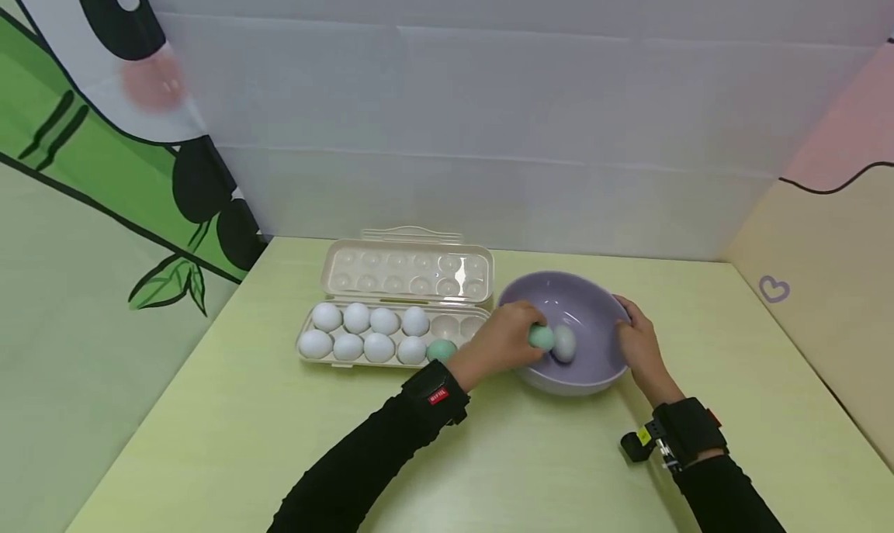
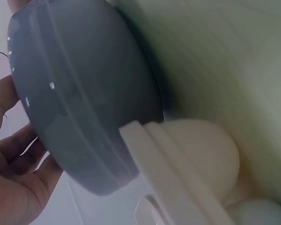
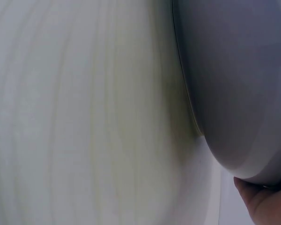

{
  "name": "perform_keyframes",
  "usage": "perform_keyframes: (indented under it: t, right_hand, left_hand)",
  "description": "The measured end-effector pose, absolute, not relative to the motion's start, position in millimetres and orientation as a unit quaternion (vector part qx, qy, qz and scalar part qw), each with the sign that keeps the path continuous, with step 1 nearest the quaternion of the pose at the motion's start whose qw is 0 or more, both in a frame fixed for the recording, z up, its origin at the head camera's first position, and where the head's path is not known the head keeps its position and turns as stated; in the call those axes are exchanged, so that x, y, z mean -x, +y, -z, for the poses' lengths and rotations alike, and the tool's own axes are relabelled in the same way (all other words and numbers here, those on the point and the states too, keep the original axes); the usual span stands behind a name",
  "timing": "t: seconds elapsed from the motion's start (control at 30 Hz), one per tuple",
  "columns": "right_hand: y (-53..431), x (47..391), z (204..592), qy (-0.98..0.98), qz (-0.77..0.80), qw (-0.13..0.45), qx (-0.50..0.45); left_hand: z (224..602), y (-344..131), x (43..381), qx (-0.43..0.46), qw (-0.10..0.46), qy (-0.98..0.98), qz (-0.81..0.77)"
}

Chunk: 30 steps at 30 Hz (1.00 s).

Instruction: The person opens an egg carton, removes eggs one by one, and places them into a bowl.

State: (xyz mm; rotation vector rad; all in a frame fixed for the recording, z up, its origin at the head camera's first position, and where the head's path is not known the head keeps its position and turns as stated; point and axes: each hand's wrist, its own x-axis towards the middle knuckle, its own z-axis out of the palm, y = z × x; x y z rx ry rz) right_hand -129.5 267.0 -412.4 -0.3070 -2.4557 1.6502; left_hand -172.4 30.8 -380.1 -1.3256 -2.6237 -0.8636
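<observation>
Over the left part of a purple bowl [image 1: 594, 300], my left hand [image 1: 499, 339] pinches a light green egg [image 1: 541, 337] between thumb and fingers. A pale egg [image 1: 564, 344] lies inside the bowl, close beside the held one. My right hand [image 1: 639, 343] grips the bowl's right rim; the right wrist view shows its thumb [image 3: 246, 190] against the bowl's side. In the left wrist view the bowl's outer wall [image 2: 84, 84] hides the held egg. Left of the bowl is an egg carton [image 1: 323, 354] holding several white eggs [image 1: 379, 347] and a green egg [image 1: 441, 351].
The carton's lid [image 1: 408, 273] stands raised toward the wall. A pale yellow-green table [image 1: 209, 440] lies under everything. Behind it rises a white wall sheet [image 1: 489, 129] with a cartoon print at left, and a beige panel [image 1: 824, 285] borders the right side.
</observation>
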Motion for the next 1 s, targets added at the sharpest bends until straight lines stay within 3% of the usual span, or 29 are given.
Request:
perform_keyframes:
  t: [0.23, 0.6, 1.0]
  right_hand:
    - [268.6, 128.0, 412.1, -0.823, -0.553, 0.083, 0.099]
    - [269.8, 129.2, 411.6, -0.818, -0.560, 0.081, 0.102]
    - [269.0, 129.6, 412.8, -0.816, -0.563, 0.082, 0.102]
  left_hand:
    - [381.9, 49.0, 173.4, 0.453, -0.019, -0.859, 0.239]
    - [380.5, 60.7, 180.9, 0.480, -0.056, -0.852, 0.202]
    - [384.6, 65.9, 183.7, 0.464, -0.050, -0.866, 0.179]
